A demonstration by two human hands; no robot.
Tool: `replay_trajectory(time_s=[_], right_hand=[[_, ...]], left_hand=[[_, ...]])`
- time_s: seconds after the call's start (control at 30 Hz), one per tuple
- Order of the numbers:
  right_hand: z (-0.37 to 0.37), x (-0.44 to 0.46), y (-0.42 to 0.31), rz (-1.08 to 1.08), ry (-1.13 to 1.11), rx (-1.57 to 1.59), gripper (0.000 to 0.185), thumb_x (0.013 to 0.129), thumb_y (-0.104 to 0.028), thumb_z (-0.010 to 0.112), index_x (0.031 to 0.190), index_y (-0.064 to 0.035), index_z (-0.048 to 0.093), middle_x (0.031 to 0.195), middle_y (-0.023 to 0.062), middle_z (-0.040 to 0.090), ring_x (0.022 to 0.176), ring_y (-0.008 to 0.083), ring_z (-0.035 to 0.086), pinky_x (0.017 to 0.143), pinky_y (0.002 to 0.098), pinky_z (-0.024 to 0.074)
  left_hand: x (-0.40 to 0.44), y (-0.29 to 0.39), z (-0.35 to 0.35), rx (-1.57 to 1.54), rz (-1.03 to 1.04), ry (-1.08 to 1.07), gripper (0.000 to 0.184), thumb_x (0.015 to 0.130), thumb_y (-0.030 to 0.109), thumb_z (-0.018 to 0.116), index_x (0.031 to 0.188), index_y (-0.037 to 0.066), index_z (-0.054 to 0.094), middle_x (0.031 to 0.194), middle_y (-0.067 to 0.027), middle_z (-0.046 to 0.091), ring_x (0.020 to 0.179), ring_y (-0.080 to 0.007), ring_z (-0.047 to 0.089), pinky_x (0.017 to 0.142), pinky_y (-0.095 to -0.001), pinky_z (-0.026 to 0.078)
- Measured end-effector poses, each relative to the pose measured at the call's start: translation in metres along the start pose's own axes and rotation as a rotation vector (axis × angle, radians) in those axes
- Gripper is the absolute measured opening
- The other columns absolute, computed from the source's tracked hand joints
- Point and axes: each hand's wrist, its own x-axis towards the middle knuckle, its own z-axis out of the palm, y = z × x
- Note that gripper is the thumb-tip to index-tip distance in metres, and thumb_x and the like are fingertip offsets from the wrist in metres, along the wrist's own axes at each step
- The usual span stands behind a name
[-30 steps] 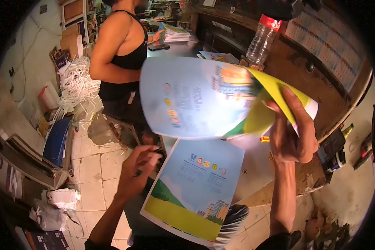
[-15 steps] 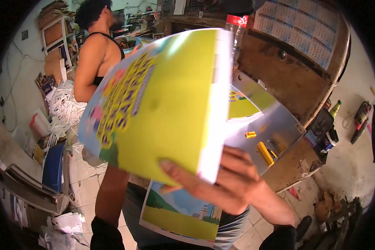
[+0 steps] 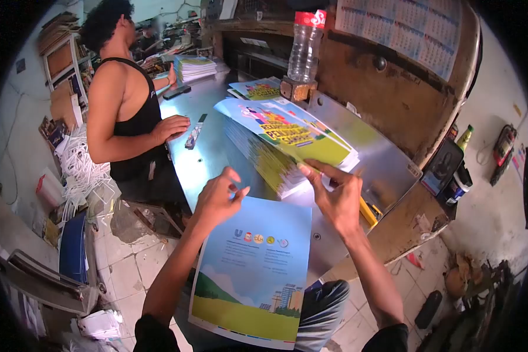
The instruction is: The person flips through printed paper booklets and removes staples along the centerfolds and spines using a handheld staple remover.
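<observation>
In the head view, the tall stack of blue-and-green glossy paper booklets (image 3: 258,154) sits on the shiny grey metal table (image 3: 185,167). Each booklet is probably light and floppy, with a slippery cover; the whole stack is likely heavy and apt to slide, so opposite edges offer the safest hold. The right hand (image 3: 339,199) has its fingertips at the near corner; whether they pinch it is unclear. The left hand (image 3: 220,196) grasps nothing visible, its fingers loosely curled. Yellow lettering marks the top cover, and pale page edges fan unevenly. Below, the blue-and-green printed paper sheet (image 3: 249,264) lies over the lap, showing logos, hills and buildings.
</observation>
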Motion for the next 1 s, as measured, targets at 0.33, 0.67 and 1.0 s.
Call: replay_trajectory(time_s=[0.33, 0.67, 1.0], right_hand=[[-0.021, 0.018, -0.050, 0.408, -0.581, -0.810, 0.075, 0.092, -0.052, 0.069, 0.153, -0.0146, 0.047, 0.087, 0.0240, 0.073, 0.083, 0.0414, 0.072, 0.079, 0.0500, 0.0579], [-0.050, 0.056, 0.043, -0.102, -0.706, -0.473, 0.079, 0.074, -0.023, 0.089, 0.144, -0.0055, 0.057, 0.140, 0.0223, 0.060, 0.131, 0.0355, 0.054, 0.113, 0.0412, 0.0417], [-0.043, 0.037, 0.060, -0.261, -0.402, -0.313, 0.055, 0.078, -0.020, 0.087, 0.128, -0.0064, 0.071, 0.125, 0.0179, 0.071, 0.105, 0.0333, 0.070, 0.093, 0.0408, 0.0537]], left_hand=[[-0.102, 0.002, -0.045, -0.136, 0.132, 0.111, 0.036, 0.087, 0.011, 0.079, 0.116, 0.002, 0.058, 0.101, -0.0126, 0.067, 0.094, -0.0257, 0.065, 0.087, -0.0350, 0.051], [-0.141, 0.006, -0.049, -0.185, -0.009, 0.098, 0.039, 0.089, 0.018, 0.075, 0.120, 0.000, 0.060, 0.110, -0.0161, 0.068, 0.103, -0.0280, 0.065, 0.096, -0.0413, 0.048], [-0.130, 0.029, -0.036, -0.142, 0.112, 0.018, 0.038, 0.089, 0.014, 0.076, 0.122, 0.002, 0.060, 0.120, -0.0194, 0.066, 0.113, -0.0376, 0.064, 0.101, -0.0456, 0.047]])
